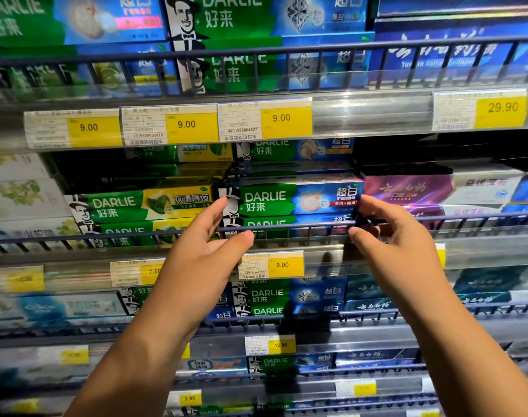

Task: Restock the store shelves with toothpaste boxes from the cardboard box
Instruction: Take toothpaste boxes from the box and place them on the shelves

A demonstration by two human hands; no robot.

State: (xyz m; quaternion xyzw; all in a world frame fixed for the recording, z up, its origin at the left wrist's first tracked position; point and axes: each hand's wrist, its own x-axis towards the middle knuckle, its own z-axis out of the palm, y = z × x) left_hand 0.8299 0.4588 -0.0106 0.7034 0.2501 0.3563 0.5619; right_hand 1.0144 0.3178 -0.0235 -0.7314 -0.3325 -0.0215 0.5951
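Observation:
A green and blue Darlie toothpaste box [290,200] lies on top of a matching stack on the middle shelf, behind the wire rail [287,227]. My left hand [208,245] holds its left end, fingers up against the end and thumb stretched out below, in front of the rail. At the right end my right hand [389,233] grips it in the same way, fingers curled at the corner and thumb underneath. The cardboard box is out of view.
Green and yellow Darlie boxes [142,206] sit to the left, purple boxes [407,191] to the right. A dark gap [437,152] opens above the purple ones. Yellow price labels [282,264] line each shelf edge. More stocked shelves run above and below.

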